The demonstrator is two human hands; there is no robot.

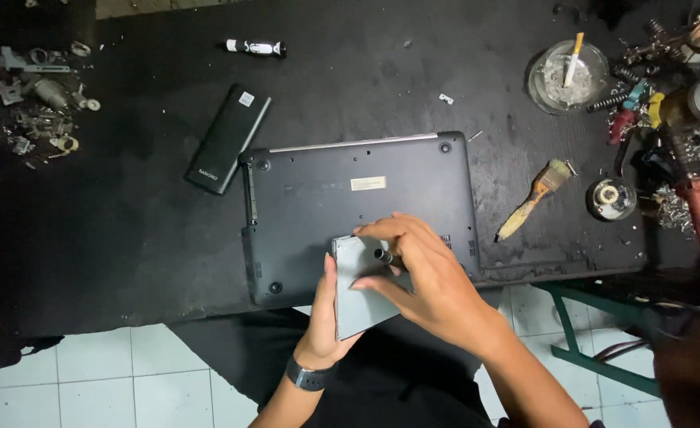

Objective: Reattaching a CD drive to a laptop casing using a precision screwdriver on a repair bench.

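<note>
A black laptop [350, 206] lies upside down on the dark workbench [128, 238], its underside up. My left hand [322, 317], with a black watch on the wrist, holds a flat grey rectangular part [362, 297] by its left edge, over the laptop's near edge. My right hand [429, 277] reaches across the grey part and grips a small dark screwdriver [383, 255], whose tip rests on the part's upper area. A long black battery pack [227, 139] lies apart, to the upper left of the laptop.
A glass ashtray [568, 75] with a cigarette stands at the back right. A small brush [534, 198] lies right of the laptop. Tools and springs crowd the right edge; metal scraps [41, 103] lie far left. A marker-like item [255, 47] is at the back. White floor tiles show below.
</note>
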